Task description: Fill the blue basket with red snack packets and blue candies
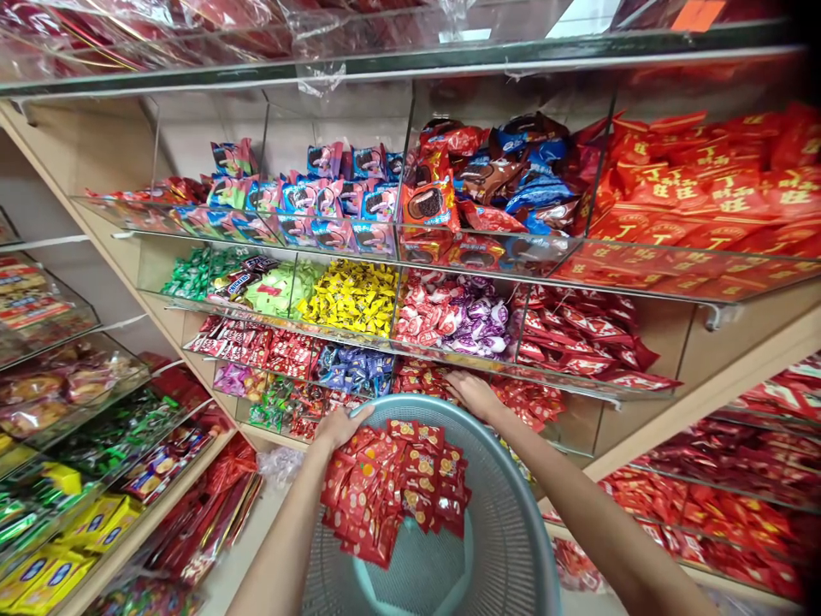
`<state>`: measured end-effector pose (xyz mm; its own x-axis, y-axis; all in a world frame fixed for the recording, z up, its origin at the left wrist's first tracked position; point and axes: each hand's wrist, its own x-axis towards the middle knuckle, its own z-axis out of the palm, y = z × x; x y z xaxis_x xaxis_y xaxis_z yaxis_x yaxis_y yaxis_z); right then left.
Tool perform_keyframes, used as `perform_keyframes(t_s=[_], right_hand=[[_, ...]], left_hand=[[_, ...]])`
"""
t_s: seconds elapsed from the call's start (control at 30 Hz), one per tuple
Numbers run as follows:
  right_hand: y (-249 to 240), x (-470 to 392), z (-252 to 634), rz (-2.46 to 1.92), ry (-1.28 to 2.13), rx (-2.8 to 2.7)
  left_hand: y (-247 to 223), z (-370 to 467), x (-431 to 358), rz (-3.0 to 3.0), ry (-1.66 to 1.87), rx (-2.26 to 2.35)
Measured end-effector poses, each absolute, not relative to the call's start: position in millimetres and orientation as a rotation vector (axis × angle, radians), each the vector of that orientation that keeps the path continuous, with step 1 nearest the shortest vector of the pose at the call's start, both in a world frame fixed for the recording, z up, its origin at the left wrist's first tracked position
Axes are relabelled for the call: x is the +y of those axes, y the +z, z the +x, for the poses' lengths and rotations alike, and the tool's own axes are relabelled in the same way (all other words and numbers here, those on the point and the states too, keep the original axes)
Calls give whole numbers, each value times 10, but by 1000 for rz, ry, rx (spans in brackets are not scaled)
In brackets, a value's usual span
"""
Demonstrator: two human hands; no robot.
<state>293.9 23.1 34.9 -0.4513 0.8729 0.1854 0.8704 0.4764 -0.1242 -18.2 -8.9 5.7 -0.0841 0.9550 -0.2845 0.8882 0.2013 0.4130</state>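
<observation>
On the left, the left grip [337,430] is clamped on the rim of the blue-green basket [521,547]. Just right of it, a pile of red packets [420,466] lies inside the basket, below both hands. That part looks done, but some of the basket's bottom shows, so it seems only partly filled. Farther right, the right grip [475,395] reaches over the rim to the low shelf. More red packs [529,402] are left there, right beside it. Its fingertips are hard to see, so I can't tell if it holds one.
</observation>
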Motion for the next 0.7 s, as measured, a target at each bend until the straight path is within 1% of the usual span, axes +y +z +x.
perform_keyframes(t_s=[0.13,0.23,0.37,0.5,0.6,0.7], right_hand=[[410,100,2847,-1449,329,-1948],[428,-35,2692,-1327,662,-1569],[409,-240,2470,-1168,1128,-1228],[357,-419,2311,-1038,1504,-921],[318,-510,2236,-958,1695,-786],[267,-554,2183,-1028,1750,-711]], left_hand=[[45,-189,-80,1720,188,1975],[54,-184,-86,1728,194,1981],[84,-167,-108,1724,188,2001],[111,-150,-129,1740,200,2012],[115,-147,-130,1738,208,2021],[107,-154,-119,1722,185,2012]])
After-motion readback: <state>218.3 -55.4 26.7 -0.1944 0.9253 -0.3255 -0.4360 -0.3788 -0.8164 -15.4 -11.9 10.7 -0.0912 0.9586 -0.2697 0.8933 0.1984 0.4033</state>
